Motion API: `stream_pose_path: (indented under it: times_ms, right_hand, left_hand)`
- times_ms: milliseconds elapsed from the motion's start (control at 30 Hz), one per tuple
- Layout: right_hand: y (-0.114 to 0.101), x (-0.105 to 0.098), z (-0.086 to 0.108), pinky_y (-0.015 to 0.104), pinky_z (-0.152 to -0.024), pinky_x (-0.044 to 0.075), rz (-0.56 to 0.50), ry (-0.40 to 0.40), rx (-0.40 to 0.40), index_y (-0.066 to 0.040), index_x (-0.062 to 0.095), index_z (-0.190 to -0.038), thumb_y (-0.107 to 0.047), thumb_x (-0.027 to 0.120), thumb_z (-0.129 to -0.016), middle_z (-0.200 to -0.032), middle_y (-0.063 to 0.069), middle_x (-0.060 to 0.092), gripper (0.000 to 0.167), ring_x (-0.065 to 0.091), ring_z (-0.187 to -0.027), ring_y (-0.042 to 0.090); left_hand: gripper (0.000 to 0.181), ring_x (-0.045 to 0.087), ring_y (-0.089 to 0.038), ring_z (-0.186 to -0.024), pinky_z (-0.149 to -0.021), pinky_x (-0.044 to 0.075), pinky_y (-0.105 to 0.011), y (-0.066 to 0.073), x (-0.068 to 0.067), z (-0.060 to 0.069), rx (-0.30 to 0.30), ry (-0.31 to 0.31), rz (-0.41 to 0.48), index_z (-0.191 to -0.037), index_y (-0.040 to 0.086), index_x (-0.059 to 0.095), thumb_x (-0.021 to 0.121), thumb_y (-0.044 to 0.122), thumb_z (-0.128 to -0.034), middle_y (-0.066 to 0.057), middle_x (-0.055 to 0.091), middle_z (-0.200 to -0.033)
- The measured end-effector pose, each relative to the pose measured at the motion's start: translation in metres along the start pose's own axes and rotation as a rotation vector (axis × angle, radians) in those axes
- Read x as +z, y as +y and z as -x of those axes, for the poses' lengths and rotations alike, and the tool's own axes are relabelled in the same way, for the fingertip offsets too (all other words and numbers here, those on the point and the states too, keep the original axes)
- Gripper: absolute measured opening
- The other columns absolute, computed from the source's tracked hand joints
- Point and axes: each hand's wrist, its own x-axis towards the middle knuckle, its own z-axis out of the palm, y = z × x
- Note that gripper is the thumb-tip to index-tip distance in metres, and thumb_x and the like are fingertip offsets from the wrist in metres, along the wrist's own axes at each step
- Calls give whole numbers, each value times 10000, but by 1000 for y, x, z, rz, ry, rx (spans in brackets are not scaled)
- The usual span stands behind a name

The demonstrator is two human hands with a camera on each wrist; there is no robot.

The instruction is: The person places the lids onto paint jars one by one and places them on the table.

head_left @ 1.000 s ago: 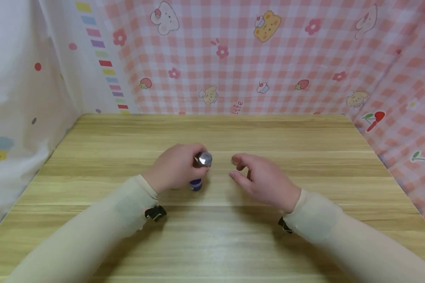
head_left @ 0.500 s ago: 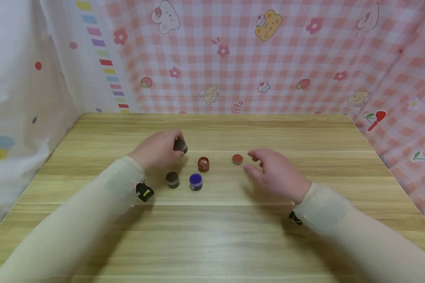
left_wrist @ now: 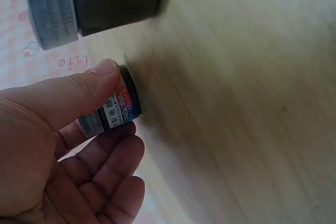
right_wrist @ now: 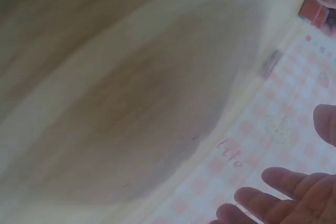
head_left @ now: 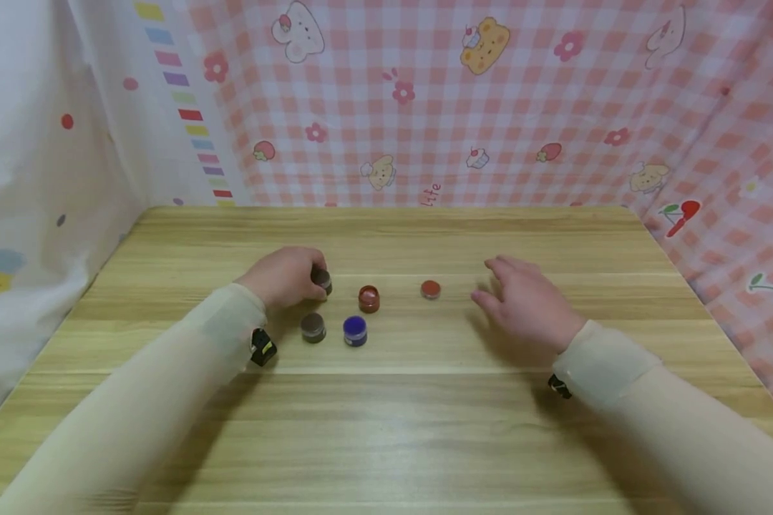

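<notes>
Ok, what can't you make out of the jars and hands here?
Head view: part of the held jar, hidden by the left hand.
Left wrist view: fine print on the label, too small; nearer jar, cut off by the top edge.
Right wrist view: right hand, cut off by right and bottom edges.

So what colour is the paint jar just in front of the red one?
That paint jar is deep blue-violet, seen best in the head view.
</notes>
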Motion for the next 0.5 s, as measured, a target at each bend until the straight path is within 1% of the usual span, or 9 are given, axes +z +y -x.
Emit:
stream_pose_path:
  times_ms: [100,200,400,500]
  right_hand:
    - [5,-1,-1,629,-1281,151,25,-31,17,85,326,-1587,-414,528,-1089,-1656,333,300,734,209,-1580,491]
    - [8,-3,-2,632,-1285,112,50,-48,21,94,295,-1594,-422,521,-1090,-1673,340,247,756,163,-1587,501]
    - [10,-4,-3,621,-1291,71,71,-60,36,85,278,-1600,-435,512,-1089,-1692,341,184,765,111,-1598,502]
    - [10,-4,-3,616,-1293,55,85,-65,30,89,275,-1599,-446,512,-1087,-1691,346,181,777,107,-1600,498]
  left_hand:
    - [286,615,-256,-1001,-968,497,-451,0,1,-2,-5,-6,7,-1143,116,696,816,254,-924,-55,701,-1079]
    - [293,615,-261,-1006,-974,497,-454,1,1,-2,-17,-18,16,-1160,106,690,806,246,-931,-66,700,-1090]
    - [286,607,-259,-998,-965,495,-449,2,2,-1,-24,-40,24,-1167,105,682,794,238,-940,-70,694,-1092]
    - [330,616,-269,-1021,-992,496,-466,2,1,-1,-22,-50,17,-1198,98,680,794,267,-939,-80,702,-1120]
